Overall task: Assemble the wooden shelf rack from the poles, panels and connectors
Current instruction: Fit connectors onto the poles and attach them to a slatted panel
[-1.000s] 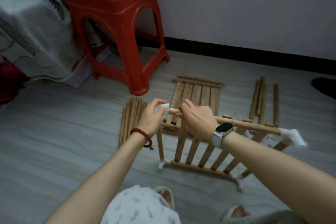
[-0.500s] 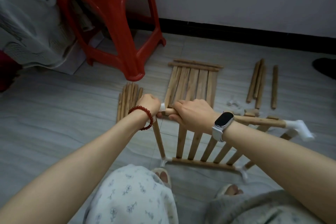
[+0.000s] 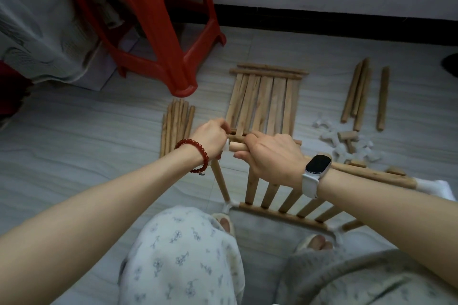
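Together, right hand (image 3: 272, 156) gripping pole (image 3: 371, 174), left hand (image 3: 210, 137) pinching connector (image 3: 226, 147)

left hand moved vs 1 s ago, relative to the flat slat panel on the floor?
Cannot tell for sure: the camera itself tilted. The left hand sits at the near-left corner of the slat panel, much as before, gripping the white connector at the pole end.

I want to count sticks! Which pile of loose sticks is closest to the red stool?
The tight bundle of poles by the left hand, just below the stool's foot. The other poles lie far right.
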